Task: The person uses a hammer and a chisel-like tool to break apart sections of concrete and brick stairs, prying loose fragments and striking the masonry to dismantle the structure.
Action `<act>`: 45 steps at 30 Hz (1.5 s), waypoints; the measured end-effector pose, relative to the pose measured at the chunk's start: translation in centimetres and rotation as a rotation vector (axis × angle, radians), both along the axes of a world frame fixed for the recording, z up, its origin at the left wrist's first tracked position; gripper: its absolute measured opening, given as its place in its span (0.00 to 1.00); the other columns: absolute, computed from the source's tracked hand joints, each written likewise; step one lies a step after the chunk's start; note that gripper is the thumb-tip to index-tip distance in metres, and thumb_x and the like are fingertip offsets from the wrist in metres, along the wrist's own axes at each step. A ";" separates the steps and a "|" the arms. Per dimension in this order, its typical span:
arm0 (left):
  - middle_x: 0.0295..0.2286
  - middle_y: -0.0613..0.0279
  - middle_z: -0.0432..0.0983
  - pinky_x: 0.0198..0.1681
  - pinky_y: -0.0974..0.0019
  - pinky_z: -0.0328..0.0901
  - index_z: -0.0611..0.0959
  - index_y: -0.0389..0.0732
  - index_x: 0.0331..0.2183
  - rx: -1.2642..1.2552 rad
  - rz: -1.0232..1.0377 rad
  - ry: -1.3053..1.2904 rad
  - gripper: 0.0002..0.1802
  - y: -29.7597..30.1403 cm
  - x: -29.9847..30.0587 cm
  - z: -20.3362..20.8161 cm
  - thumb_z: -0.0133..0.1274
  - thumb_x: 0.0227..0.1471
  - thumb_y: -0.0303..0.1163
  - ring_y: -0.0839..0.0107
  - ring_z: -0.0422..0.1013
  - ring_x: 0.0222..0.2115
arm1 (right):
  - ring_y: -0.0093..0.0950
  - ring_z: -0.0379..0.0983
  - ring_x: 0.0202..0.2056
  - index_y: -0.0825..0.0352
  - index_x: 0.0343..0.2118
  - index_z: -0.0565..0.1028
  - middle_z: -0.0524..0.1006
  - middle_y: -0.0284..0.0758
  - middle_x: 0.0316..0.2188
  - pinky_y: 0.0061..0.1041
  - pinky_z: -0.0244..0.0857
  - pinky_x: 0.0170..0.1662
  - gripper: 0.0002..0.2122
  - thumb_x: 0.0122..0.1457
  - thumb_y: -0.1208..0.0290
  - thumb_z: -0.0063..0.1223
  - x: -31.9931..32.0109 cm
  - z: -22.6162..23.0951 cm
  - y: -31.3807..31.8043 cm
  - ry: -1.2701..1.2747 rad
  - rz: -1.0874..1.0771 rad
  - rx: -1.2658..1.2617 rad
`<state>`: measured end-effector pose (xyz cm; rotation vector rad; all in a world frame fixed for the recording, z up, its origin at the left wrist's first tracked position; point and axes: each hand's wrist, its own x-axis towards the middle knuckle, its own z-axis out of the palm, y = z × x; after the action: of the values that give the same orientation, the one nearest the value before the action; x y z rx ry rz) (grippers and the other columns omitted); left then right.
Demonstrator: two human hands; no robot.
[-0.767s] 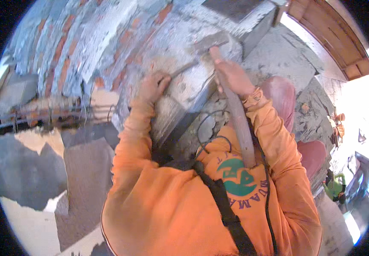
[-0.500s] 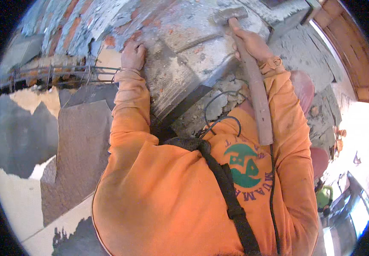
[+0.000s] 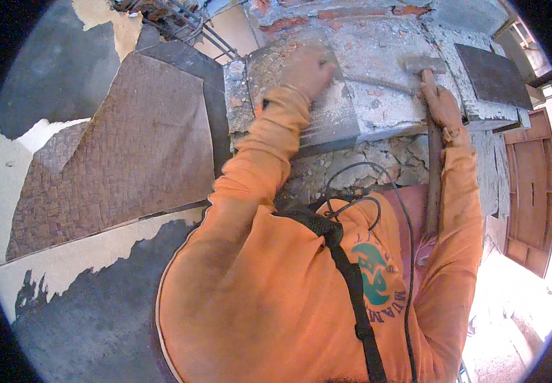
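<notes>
My right hand (image 3: 443,105) is closed round the wooden handle of a sledgehammer (image 3: 434,159), just below its steel head (image 3: 424,64). The head lies over the concrete ledge (image 3: 384,115), and the handle runs back toward my body along my right forearm. My left hand (image 3: 311,70) is smeared by motion over the dusty left part of the ledge; its fingers look curled, but whether anything is in them cannot be made out. A thin, rod-like line (image 3: 381,83) runs from beside my left hand toward the hammer head; it may be a bar or a ridge in the concrete.
Broken brickwork (image 3: 346,13) rises behind the ledge. Bent reinforcing bars (image 3: 206,32) stick out at the upper left. A dark flat panel (image 3: 494,75) lies at the ledge's right end. Torn brown woven-pattern sheeting (image 3: 129,140) lies at left. A black cable (image 3: 398,185) loops before my chest.
The view has swung, so the ledge sits further right and more level. My left hand has moved across the ledge, toward the hammer. My right hand still grips the handle near the head.
</notes>
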<state>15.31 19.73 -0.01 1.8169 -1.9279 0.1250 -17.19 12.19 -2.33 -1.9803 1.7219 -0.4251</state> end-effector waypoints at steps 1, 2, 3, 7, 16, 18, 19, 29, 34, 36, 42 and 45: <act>0.45 0.45 0.71 0.53 0.52 0.59 0.76 0.40 0.45 0.175 0.078 -0.065 0.29 -0.7 1.5 1.1 0.51 0.47 0.50 0.49 0.65 0.48 | 0.52 0.70 0.41 0.72 0.35 0.77 0.75 0.57 0.33 0.44 0.60 0.48 0.29 0.55 0.44 0.39 0.2 -0.1 -0.1 0.022 -0.040 -0.024; 0.48 0.43 0.68 0.54 0.53 0.59 0.75 0.42 0.47 0.353 0.164 -0.137 0.30 -1.3 3.5 1.8 0.51 0.48 0.52 0.47 0.63 0.51 | 0.51 0.71 0.41 0.71 0.36 0.77 0.75 0.56 0.34 0.44 0.61 0.48 0.27 0.57 0.46 0.39 1.3 1.4 0.9 0.129 -0.022 -0.046; 0.47 0.43 0.69 0.53 0.53 0.59 0.74 0.43 0.48 0.277 0.238 -0.026 0.31 -1.8 6.4 1.0 0.51 0.47 0.54 0.47 0.64 0.50 | 0.50 0.71 0.40 0.70 0.37 0.76 0.75 0.55 0.34 0.43 0.62 0.48 0.25 0.58 0.48 0.38 3.3 4.7 2.6 0.228 0.003 -0.074; 0.44 0.43 0.72 0.52 0.56 0.61 0.74 0.43 0.49 0.368 0.215 0.133 0.36 -3.9 10.5 -0.4 0.54 0.44 0.58 0.49 0.68 0.47 | 0.47 0.73 0.39 0.67 0.44 0.73 0.75 0.52 0.35 0.42 0.66 0.46 0.20 0.60 0.55 0.39 3.9 4.8 5.1 0.202 0.072 -0.509; 0.53 0.52 0.65 0.54 0.59 0.58 0.71 0.51 0.53 0.423 -0.014 0.366 0.36 -4.9 11.7 1.0 0.57 0.41 0.49 0.55 0.62 0.53 | 0.46 0.72 0.39 0.74 0.42 0.72 0.75 0.51 0.35 0.36 0.66 0.44 0.27 0.49 0.52 0.57 12.3 0.7 13.3 -0.243 0.225 0.007; 0.55 0.55 0.62 0.55 0.60 0.57 0.71 0.54 0.54 0.458 -0.034 0.572 0.34 -4.4 10.2 2.4 0.59 0.42 0.41 0.56 0.58 0.55 | 0.44 0.73 0.37 0.74 0.41 0.72 0.76 0.49 0.34 0.35 0.66 0.42 0.29 0.46 0.51 0.59 12.1 1.4 13.5 -0.338 0.224 0.139; 0.56 0.56 0.61 0.56 0.61 0.56 0.70 0.55 0.54 0.489 -0.070 0.679 0.34 -4.8 8.9 3.3 0.60 0.42 0.36 0.57 0.57 0.56 | 0.43 0.73 0.36 0.74 0.41 0.72 0.76 0.48 0.33 0.34 0.66 0.40 0.30 0.45 0.50 0.61 11.8 1.8 13.6 -0.380 0.199 0.197; 0.48 0.56 0.70 0.52 0.69 0.56 0.73 0.35 0.50 0.821 0.053 0.258 0.31 -6.3 7.6 5.3 0.59 0.47 0.42 0.67 0.64 0.49 | 0.50 0.71 0.36 0.74 0.32 0.75 0.73 0.56 0.32 0.41 0.65 0.40 0.23 0.56 0.53 0.45 14.3 -3.1 15.9 -0.705 0.143 0.128; 0.41 0.60 0.75 0.48 0.71 0.59 0.76 0.32 0.48 0.621 -0.229 0.621 0.28 -8.0 9.0 5.9 0.55 0.52 0.44 0.74 0.68 0.42 | 0.45 0.69 0.25 0.73 0.26 0.74 0.72 0.51 0.22 0.40 0.63 0.32 0.20 0.58 0.56 0.44 9.1 5.0 17.7 -0.659 0.190 -0.046; 0.41 0.61 0.75 0.47 0.72 0.60 0.75 0.32 0.48 0.454 -0.268 0.625 0.27 -7.1 5.3 9.2 0.54 0.53 0.43 0.75 0.68 0.41 | 0.37 0.67 0.22 0.74 0.25 0.73 0.70 0.46 0.19 0.37 0.61 0.29 0.21 0.60 0.56 0.44 6.3 6.1 18.0 -0.731 0.052 -0.039; 0.41 0.57 0.75 0.49 0.67 0.60 0.76 0.33 0.47 0.106 -0.412 0.327 0.24 -7.5 2.0 8.2 0.51 0.54 0.42 0.67 0.68 0.43 | 0.26 0.66 0.20 0.72 0.28 0.76 0.71 0.35 0.15 0.31 0.62 0.26 0.17 0.58 0.60 0.50 -2.9 8.0 16.0 -0.823 -0.398 -0.347; 0.47 0.50 0.69 0.55 0.59 0.54 0.73 0.34 0.49 -0.136 -0.549 -0.534 0.28 -9.9 2.0 1.1 0.53 0.51 0.43 0.56 0.63 0.50 | 0.30 0.70 0.22 0.71 0.28 0.77 0.74 0.38 0.17 0.33 0.61 0.26 0.16 0.56 0.59 0.52 -7.8 8.2 11.0 -0.805 -0.599 -0.481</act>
<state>17.35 9.82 1.07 1.1790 -2.6378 0.5844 -25.01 23.23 5.86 -1.1816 1.6823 -1.7016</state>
